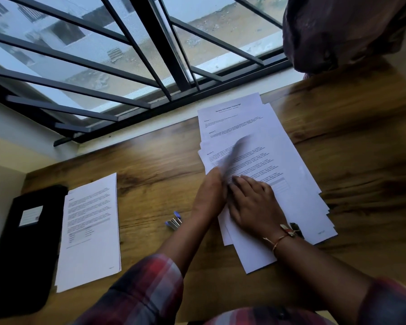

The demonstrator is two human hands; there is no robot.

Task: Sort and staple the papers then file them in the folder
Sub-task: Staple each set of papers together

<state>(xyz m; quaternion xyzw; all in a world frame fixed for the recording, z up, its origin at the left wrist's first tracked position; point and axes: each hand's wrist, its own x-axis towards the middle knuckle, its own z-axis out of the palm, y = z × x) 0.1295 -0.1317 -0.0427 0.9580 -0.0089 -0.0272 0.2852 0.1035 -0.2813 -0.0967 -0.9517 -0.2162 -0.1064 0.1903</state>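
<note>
On the wood-grain bench (150,165), right of centre, sorting is in hand. The left hand (209,195) has its grip pinched on a motion-blurred sheet (236,153) raised off the fanned stack of printed papers (279,146). The right hand (253,205) presses flat on the stack, holding nothing. A sorted pile (89,231) lies well left, beside the black folder (26,242), with the stapler (174,221) between, untouched. Next, probably: carry the sheet across; thin, slick paper may drag a neighbour.

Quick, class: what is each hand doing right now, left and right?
Left hand: pinches a raised, motion-blurred sheet.
Right hand: open, fingers flat on the paper stack.
</note>
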